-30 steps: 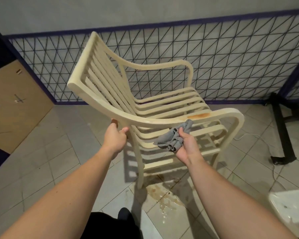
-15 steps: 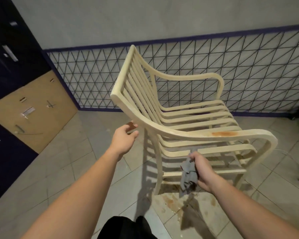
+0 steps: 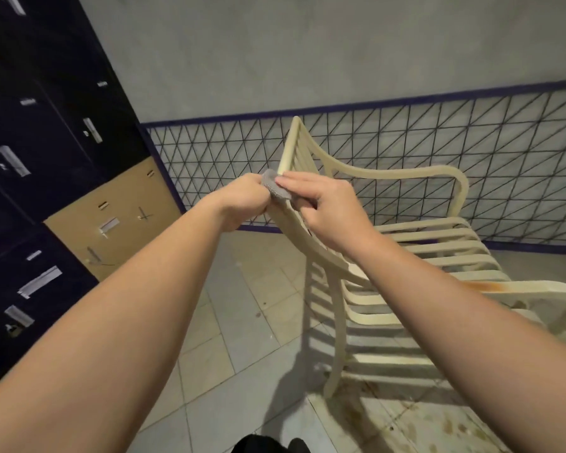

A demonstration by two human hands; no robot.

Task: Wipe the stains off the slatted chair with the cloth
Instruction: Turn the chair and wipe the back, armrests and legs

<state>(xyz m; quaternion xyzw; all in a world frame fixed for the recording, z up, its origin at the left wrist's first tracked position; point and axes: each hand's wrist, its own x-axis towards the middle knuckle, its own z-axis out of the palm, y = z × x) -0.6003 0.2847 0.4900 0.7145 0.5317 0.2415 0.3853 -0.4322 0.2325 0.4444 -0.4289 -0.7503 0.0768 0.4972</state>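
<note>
The slatted chair point(image 3: 415, 256) is cream plastic, standing on the tiled floor point(image 3: 242, 338) before a wall with a black lattice pattern point(image 3: 471, 158), its curved slats running from the backrest into the seat. An orange-brown stain point(image 3: 484, 286) marks the near armrest, and brownish spots dot the floor under the chair. The grey cloth point(image 3: 275, 188) is bunched against the near back edge of the chair frame, up by the backrest. The left hand point(image 3: 242, 204) grips the cloth with curled fingers; the right hand point(image 3: 327, 207) lies over it, fingers fairly straight, pressing cloth to frame. Half a second ago the cloth hung from the right hand low beside the seat, and the left hand hovered free.
</note>
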